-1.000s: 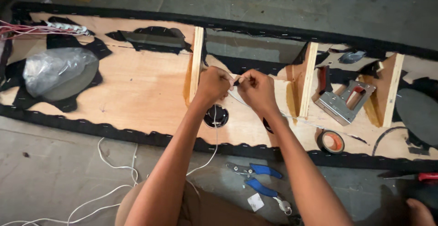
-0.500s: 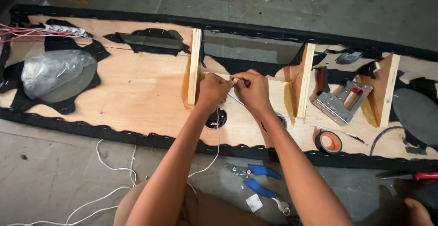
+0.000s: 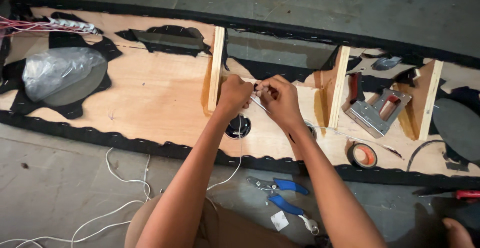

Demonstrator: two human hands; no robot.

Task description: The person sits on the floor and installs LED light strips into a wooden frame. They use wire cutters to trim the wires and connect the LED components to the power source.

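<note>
Nearest the camera, blue pliers [image 3: 280, 193] lie on the floor [image 3: 65, 163] between the two forearms, with white cable [image 3: 115, 203] looping off to the left. Up on the panel [image 3: 150, 98], the left hand [image 3: 234, 95] and right hand [image 3: 277, 100] meet, both pinched shut on a thin white wire [image 3: 260, 104] stretched between them. The wire runs roughly left to right, tilting down toward the right hand, and both hands sit equally close on it. A round hole [image 3: 239, 127] lies just below the left wrist. Wooden ribs [image 3: 216, 68] flank the hands, leaving a narrow bay. To the right are a staple gun [image 3: 375, 112] and a tape roll [image 3: 362, 154]. Far left is a plastic-wrapped speaker [image 3: 60, 73].
</note>
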